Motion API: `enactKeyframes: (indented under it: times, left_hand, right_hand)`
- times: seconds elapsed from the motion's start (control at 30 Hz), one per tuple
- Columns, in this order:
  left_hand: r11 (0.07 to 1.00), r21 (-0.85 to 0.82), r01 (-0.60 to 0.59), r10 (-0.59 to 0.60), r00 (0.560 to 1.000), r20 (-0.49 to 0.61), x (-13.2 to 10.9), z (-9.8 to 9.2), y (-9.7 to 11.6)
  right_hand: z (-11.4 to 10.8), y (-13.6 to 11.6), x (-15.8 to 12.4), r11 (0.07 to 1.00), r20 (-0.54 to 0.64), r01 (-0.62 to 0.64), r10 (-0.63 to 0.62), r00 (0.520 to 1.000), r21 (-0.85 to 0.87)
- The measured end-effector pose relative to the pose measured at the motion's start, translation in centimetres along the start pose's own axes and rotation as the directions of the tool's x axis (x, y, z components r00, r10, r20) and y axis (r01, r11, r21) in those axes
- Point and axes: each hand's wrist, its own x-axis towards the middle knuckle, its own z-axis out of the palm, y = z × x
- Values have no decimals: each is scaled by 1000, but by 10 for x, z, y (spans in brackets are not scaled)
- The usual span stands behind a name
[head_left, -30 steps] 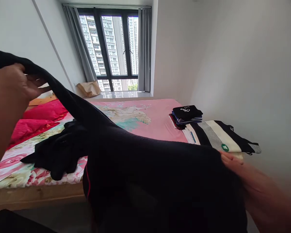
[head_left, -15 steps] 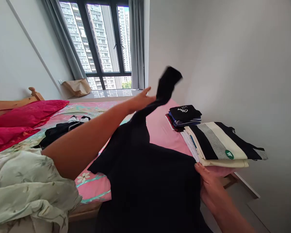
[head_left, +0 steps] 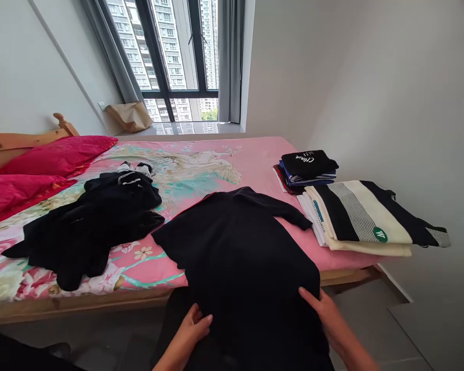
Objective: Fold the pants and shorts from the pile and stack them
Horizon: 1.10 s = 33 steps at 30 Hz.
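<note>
A black short-sleeved shirt (head_left: 251,257) is spread over the bed's near edge, its sleeves out to both sides and its lower part hanging toward me. My right hand (head_left: 327,312) pinches the shirt's right side, thumb on top and fingers underneath. At the lower left side, my left hand (head_left: 193,330) has its thumb and fingers curled on the cloth; part of its grip is hidden. A loose heap of black clothes (head_left: 96,216) lies to the left on the bed.
On the bed's right side stand a small folded stack with a black "CHINA" shirt (head_left: 309,164) on top and a larger stack topped by a cream-and-black striped shirt (head_left: 355,211). Red pillows (head_left: 62,157) lie at the left. A paper bag (head_left: 130,117) sits by the window.
My left hand has come down from the raised sleeve to the shirt's lower left side. The sleeve now lies flat on the bed. My right hand still holds the right side.
</note>
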Motion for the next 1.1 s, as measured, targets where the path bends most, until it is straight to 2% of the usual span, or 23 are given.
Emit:
enactKeyframes:
  times: [0.07, 0.13, 0.2, 0.23, 0.3, 0.4, 0.43, 0.5, 0.57, 0.63, 0.7, 0.77, 0.87, 0.93, 1.1]
  left_hand:
    - [1000, 10, 10, -10, 999, -34, 9, 19, -24]
    - [998, 23, 53, -53, 999, -4, 11, 42, -44]
    - [995, -18, 99, -98, 995, 29, 3, 61, -50]
    - [992, -64, 106, -104, 994, 31, -4, 66, -46]
    - [981, -174, 89, -85, 996, 30, -22, 66, -20]
    - [960, -277, 28, -25, 1000, 17, -48, 46, 48]
    - [946, -322, -26, 26, 1000, -5, -55, 36, 71]
    - [839, -500, -215, 221, 974, -48, -63, 17, 107]
    - [759, -573, -310, 327, 942, -76, -67, 4, 120]
    - [830, -488, -271, 286, 957, -44, -70, -2, 112]
    - [933, -310, -182, 196, 981, 13, -73, -4, 91]
    - [976, -169, -135, 142, 989, 36, -77, -5, 65]
    - [984, -87, -154, 146, 985, -95, -81, -12, 31]
    - [983, -58, -175, 164, 973, -162, -79, -17, 17]
    - [987, 4, -162, 159, 961, -228, -70, -19, 6]
  right_hand:
    - [1, 6, 1, 996, 30, 49, -47, 998, -71]
    - [-7, 9, 3, 975, 7, 129, -129, 992, -183]
    - [-21, 4, 2, 931, -24, 185, -203, 979, -314]
    - [-30, -1, -1, 910, -33, 197, -225, 974, -365]
    - [-46, -20, -13, 885, -28, 205, -238, 971, -418]
    - [-54, -60, -39, 873, 16, 238, -256, 967, -426]
    - [-52, -73, -47, 858, 41, 271, -282, 959, -436]
    - [-41, -94, -55, 808, 106, 360, -353, 929, -467]
    - [-25, -103, -51, 736, 181, 439, -407, 895, -515]
    - [-12, -97, -38, 654, 203, 474, -447, 871, -590]
    - [-6, -79, -22, 576, 188, 471, -482, 856, -668]
    - [-8, -54, -10, 526, 177, 463, -504, 845, -714]
    - [-21, -18, -4, 475, 189, 455, -507, 841, -753]
    - [-30, 2, -4, 459, 192, 444, -497, 846, -770]
    - [-46, 33, -4, 498, 168, 415, -467, 868, -761]
